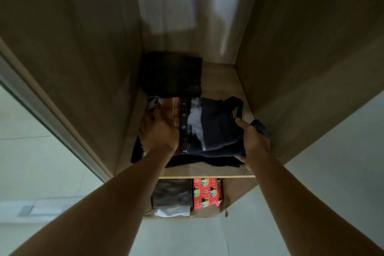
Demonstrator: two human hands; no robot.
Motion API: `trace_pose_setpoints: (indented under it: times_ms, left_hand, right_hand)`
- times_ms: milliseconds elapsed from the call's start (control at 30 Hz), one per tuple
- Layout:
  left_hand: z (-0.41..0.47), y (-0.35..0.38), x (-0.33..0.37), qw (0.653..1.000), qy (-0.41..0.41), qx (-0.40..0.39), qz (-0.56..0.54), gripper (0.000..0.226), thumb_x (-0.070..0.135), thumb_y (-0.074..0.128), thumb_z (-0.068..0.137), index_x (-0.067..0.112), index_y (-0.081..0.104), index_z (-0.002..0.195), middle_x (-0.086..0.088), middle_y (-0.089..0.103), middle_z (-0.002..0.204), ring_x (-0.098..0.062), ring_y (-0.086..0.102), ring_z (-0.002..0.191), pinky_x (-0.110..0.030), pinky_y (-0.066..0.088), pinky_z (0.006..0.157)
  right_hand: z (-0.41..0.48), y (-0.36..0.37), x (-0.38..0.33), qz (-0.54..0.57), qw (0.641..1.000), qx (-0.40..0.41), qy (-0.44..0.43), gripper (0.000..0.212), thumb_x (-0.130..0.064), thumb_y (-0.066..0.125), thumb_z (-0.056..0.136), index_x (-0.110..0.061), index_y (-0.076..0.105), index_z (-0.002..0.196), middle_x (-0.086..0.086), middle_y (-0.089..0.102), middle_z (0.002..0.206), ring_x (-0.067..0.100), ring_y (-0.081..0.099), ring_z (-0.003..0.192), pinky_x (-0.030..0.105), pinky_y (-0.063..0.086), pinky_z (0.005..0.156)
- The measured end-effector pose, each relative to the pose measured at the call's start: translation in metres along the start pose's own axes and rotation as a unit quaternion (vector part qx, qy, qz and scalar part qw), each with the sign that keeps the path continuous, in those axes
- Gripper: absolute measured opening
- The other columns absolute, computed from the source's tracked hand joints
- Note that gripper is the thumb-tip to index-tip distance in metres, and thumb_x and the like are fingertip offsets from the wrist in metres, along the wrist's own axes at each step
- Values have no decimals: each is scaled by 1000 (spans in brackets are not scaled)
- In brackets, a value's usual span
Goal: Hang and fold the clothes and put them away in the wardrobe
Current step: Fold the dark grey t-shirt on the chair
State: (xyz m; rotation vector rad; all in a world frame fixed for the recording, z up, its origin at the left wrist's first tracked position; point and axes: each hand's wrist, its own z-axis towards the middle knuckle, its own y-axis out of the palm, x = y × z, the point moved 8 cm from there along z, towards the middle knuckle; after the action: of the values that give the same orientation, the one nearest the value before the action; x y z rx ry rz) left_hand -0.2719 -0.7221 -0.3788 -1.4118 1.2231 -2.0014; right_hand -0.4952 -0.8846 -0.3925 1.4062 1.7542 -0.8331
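A folded navy T-shirt (pixel 209 129) with an orange and grey print lies on the wardrobe shelf (pixel 220 169), on top of another dark garment (pixel 199 161). My left hand (pixel 159 131) rests flat on the shirt's left side, fingers spread over the print. My right hand (pixel 252 141) grips the shirt's right edge, thumb on top near the collar. Behind it a folded black garment (pixel 172 75) sits at the back of the same shelf.
Wooden side walls (pixel 301 58) close the shelf in on both sides. On the lower shelf lie folded grey and white clothes (pixel 172 197) and a red patterned box (pixel 206 192). A sliding door frame (pixel 41 97) runs along the left.
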Motion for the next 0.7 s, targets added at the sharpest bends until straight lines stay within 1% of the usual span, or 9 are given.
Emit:
trace_pose_setpoints:
  times_ms: [33,167,267,333,433,533,567,633,700]
  left_hand:
    - [9,2,-9,998,-54,-30,-10,56,47,32,104,18,33,151,-19,43,147,-39,44,132,-50,36,106]
    - [39,5,-31,978,-149,-118,-80,61,52,43,100,21,31,151,-18,46,145,-39,47,130,-47,42,103]
    - [47,-9,-28,977,-146,-87,-132,58,37,66,92,13,46,141,-16,56,135,-37,55,122,-40,47,91]
    - [50,-25,-22,987,-119,-62,-84,52,25,66,93,9,48,139,-19,56,136,-38,53,126,-41,46,97]
    - [65,-19,-5,998,-8,-67,-11,58,21,71,88,20,46,140,-14,50,141,-36,49,128,-47,44,105]
    - [74,7,8,988,25,-150,-27,38,12,59,94,22,58,131,-11,59,133,-31,58,117,-43,48,102]
    - [77,8,9,988,12,-152,-28,27,18,51,100,19,62,125,-11,61,126,-30,62,109,-39,49,95]
    - [88,7,2,988,-19,-150,-26,35,35,40,106,11,65,114,-12,61,108,-29,62,96,-35,47,84]
    - [98,9,1,986,-12,-166,11,39,42,47,101,9,66,109,-13,63,107,-29,62,97,-37,51,86]
  right_hand:
    - [3,-2,-8,-51,998,15,-39,31,-41,85,71,-22,68,89,6,72,99,30,67,93,46,58,87]
    - [11,7,-16,-193,975,45,-99,73,-29,91,68,-5,52,124,7,64,108,25,64,91,47,58,87]
    - [18,13,-12,-259,959,38,-110,50,-21,83,63,-7,64,107,15,71,101,36,70,89,47,60,75]
    - [11,11,-18,-318,939,56,-122,55,-14,79,73,-3,57,122,21,63,118,41,64,106,39,55,74]
    - [-8,25,-42,-505,829,92,-223,86,-22,77,77,-16,28,147,22,26,154,45,29,142,58,37,109]
    - [-23,73,-59,-613,692,59,-378,76,-35,63,84,-25,30,151,14,18,163,34,8,153,66,10,118]
    - [-19,84,-56,-625,677,23,-388,67,-38,55,89,-27,34,151,11,22,163,32,9,153,65,9,119]
    - [-3,93,-36,-641,685,-54,-342,58,-44,42,97,-32,33,153,9,24,164,30,12,153,61,13,121]
    - [12,88,-16,-662,687,-88,-288,62,-52,33,101,-36,18,159,7,18,167,30,13,154,60,18,120]
